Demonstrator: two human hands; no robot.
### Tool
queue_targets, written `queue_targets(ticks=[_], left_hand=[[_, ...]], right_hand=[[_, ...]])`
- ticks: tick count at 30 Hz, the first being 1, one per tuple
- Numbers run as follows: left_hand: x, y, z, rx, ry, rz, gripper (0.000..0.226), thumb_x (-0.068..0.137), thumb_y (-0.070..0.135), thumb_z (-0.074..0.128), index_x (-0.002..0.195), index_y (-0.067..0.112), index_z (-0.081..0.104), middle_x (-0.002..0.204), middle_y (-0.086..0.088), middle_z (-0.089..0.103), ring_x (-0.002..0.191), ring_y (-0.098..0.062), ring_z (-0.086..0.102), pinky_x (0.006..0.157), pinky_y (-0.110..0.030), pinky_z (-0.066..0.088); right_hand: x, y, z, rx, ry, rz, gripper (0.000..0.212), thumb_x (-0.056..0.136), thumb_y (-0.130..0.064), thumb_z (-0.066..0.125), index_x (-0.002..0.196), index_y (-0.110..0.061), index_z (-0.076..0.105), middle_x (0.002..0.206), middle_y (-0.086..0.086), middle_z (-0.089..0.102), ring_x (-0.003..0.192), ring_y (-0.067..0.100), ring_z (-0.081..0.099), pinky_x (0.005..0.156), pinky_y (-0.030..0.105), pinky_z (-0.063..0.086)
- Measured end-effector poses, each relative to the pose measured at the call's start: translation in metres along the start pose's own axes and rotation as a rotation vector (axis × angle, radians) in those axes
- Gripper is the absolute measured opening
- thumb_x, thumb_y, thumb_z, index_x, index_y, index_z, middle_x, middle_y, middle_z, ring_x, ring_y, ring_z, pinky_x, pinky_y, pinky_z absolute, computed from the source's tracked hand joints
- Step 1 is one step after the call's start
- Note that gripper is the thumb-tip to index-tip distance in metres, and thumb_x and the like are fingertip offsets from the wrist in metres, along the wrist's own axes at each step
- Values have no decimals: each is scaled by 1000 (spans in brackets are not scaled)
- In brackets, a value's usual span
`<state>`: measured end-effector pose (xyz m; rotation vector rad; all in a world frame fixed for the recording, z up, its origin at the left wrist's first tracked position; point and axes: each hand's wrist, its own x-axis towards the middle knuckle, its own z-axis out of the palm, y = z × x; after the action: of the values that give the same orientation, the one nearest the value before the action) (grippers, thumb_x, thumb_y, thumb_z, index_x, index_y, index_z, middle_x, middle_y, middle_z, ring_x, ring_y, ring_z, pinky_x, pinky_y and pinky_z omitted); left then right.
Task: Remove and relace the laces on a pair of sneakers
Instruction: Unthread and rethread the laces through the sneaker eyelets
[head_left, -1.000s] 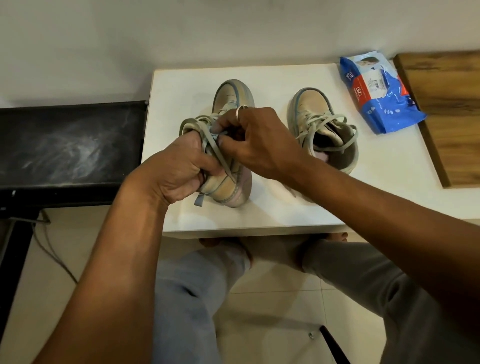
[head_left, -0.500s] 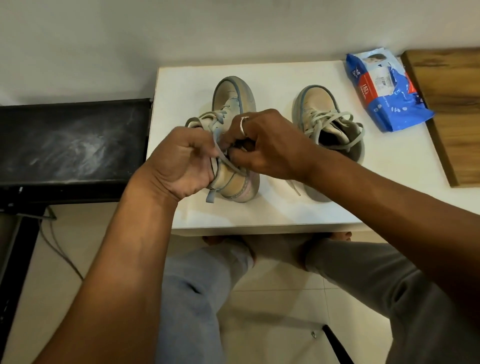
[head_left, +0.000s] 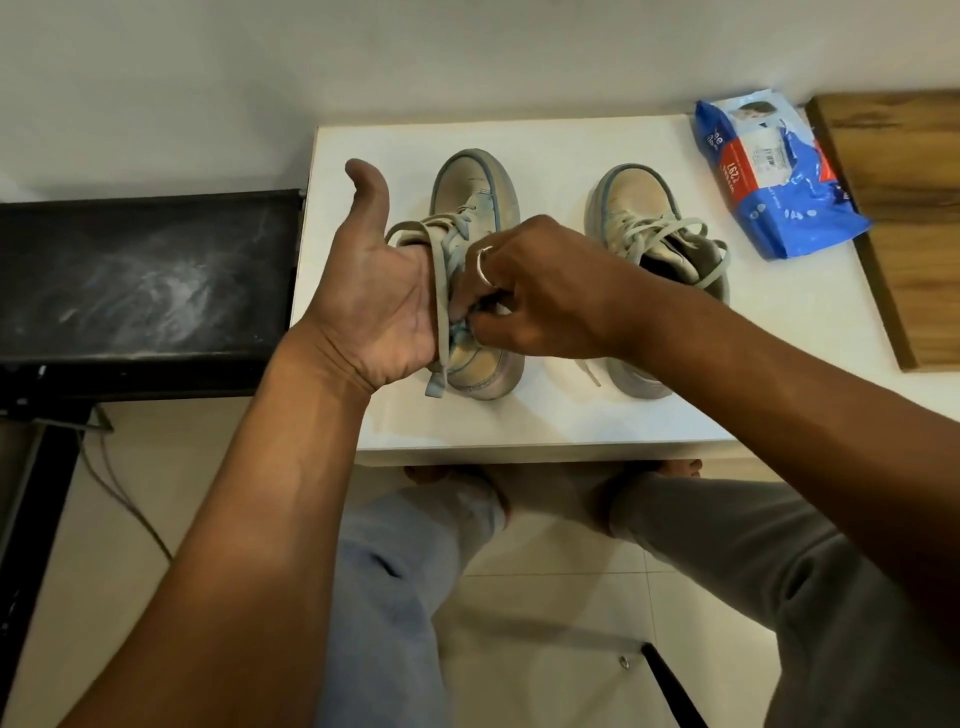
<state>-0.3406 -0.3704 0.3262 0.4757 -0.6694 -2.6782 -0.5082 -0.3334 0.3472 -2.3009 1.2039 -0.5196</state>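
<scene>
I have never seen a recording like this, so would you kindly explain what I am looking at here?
There is no machine: a person works with bare hands, filmed by a wide-angle camera worn on the head, looking down. On the white table stand a left sneaker and a right sneaker; a blue packet lies to their right, beside a wooden board. The right hand, wearing a ring, pinches the lace of the left sneaker. The left hand is beside it, palm to the camera, thumb up; its fingers are hidden. The right sneaker stands laced, untouched.

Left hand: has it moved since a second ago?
Yes: left hand has rolled palm-up against the left sneaker, thumb now pointing towards the wall.
</scene>
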Motion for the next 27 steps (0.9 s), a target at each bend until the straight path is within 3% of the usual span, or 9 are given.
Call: queue_targets(ticks=[5, 11, 13, 16, 18, 19, 23, 27], left_hand=[[5, -1, -3, -20, 7, 28, 117, 70, 96, 16, 152, 14, 30, 160, -13, 18, 147, -33, 21, 119, -55, 12], [1, 2, -7, -73, 21, 13, 123, 67, 98, 15, 152, 11, 30, 156, -15, 30, 142, -33, 32, 119, -52, 17], [-1, 3, -5, -55, 53, 9, 115, 73, 94, 20, 151, 10, 31, 150, -13, 39, 135, -32, 42, 115, -51, 27], [-3, -1, 1, 196, 324, 56, 66, 97, 53, 43, 143, 6, 46, 127, -17, 59, 117, -33, 57, 105, -50, 42], [-2, -1, 0, 319, 508, 77, 38, 98, 19, 51, 133, 4, 55, 127, -17, 62, 120, -31, 59, 103, -48, 46], [-2, -2, -2, 335, 559, 77, 34, 98, 11, 51, 130, 5, 58, 129, -16, 62, 119, -30, 60, 102, -47, 48], [-3, -1, 3, 321, 621, 87, 31, 103, 21, 43, 127, 12, 60, 124, -14, 66, 113, -28, 65, 93, -45, 53], [-5, -1, 6, 332, 619, 101, 45, 104, 44, 33, 130, 17, 59, 121, -12, 68, 111, -26, 66, 95, -45, 53]], right_hand=[[2, 2, 6, -31, 307, 92, 21, 81, -9, 64, 96, -10, 78, 90, 4, 73, 76, 13, 64, 69, 22, 50], [-7, 3, 3, 103, 8, 125, 15, 83, -11, 71, 96, -14, 78, 90, -4, 75, 75, 5, 66, 70, 14, 51], [-11, 7, 3, 183, -46, 168, 13, 84, -13, 74, 96, -14, 77, 93, -7, 75, 79, 2, 67, 73, 14, 52], [-12, 15, 9, 142, 118, 235, 12, 84, -14, 73, 95, -17, 77, 89, -11, 73, 71, -4, 63, 66, 8, 46], [-6, 19, 16, 114, 297, 321, 13, 84, -15, 70, 94, -14, 78, 81, -9, 70, 64, -2, 60, 59, 10, 43], [-2, 19, 20, 112, 357, 362, 13, 83, -16, 69, 94, -14, 78, 80, -6, 71, 65, 1, 61, 58, 13, 45], [13, 15, 26, 143, 420, 468, 13, 83, -18, 68, 90, -14, 78, 76, -6, 70, 64, 4, 60, 55, 10, 42], [12, 9, 11, 327, 113, 414, 5, 81, -11, 72, 82, -9, 76, 69, -12, 71, 64, 0, 65, 62, 16, 51]])
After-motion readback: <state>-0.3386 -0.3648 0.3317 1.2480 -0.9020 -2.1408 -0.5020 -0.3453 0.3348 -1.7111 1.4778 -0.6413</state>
